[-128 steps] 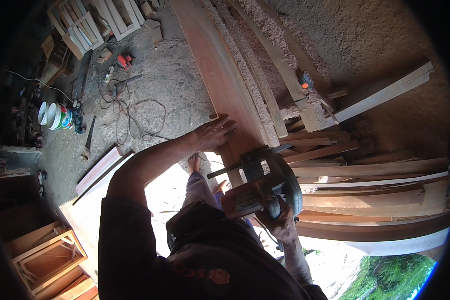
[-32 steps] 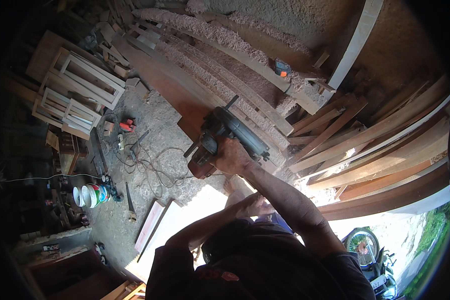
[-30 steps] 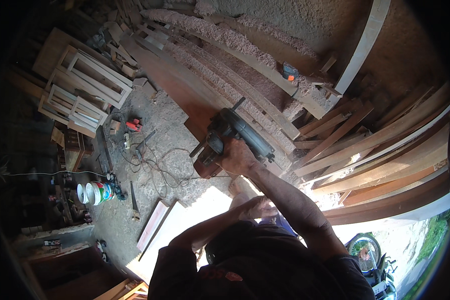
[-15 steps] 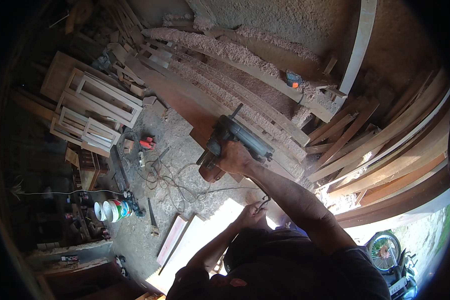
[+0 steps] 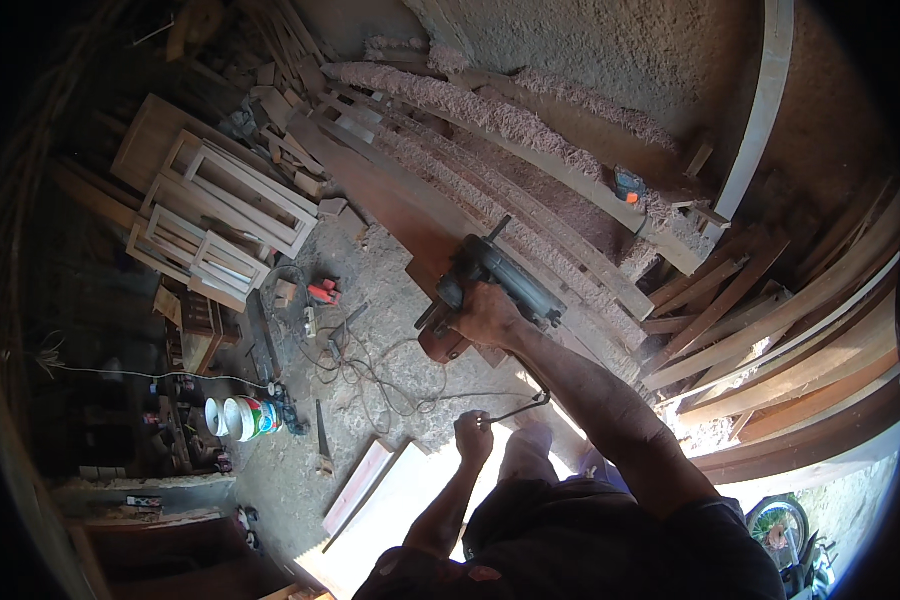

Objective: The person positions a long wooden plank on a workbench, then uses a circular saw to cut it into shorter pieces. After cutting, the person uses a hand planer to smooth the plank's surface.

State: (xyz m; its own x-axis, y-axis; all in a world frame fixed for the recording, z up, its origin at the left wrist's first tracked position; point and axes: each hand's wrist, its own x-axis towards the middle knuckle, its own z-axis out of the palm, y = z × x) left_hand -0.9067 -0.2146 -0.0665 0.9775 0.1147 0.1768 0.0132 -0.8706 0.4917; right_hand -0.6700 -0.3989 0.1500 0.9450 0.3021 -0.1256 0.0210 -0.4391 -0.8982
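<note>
My right hand [image 5: 486, 315] is wrapped round the grip of a dark electric planer [image 5: 515, 280] with a reddish-brown end. The planer rests on a long reddish-brown board [image 5: 375, 190] running away to the upper left. Lower down, my left hand [image 5: 473, 433] is closed on the planer's power cord [image 5: 515, 410]. The cord stretches from that hand to a bend by my right forearm, and its slack lies in loops on the floor to the left. The planer's underside is hidden.
Long beams heaped with pinkish shavings [image 5: 470, 100] lie beyond the board. Curved planks [image 5: 800, 370] stack up on the right. Wooden frames [image 5: 240, 205], a red tool [image 5: 324, 291] and white buckets [image 5: 245, 418] stand to the left. Pale boards [image 5: 360, 485] lie near my left arm.
My left hand has moved left, away from my right forearm, drawing the cord out straighter. The planer stays at about the same place on the board; the whole view has shifted slightly.
</note>
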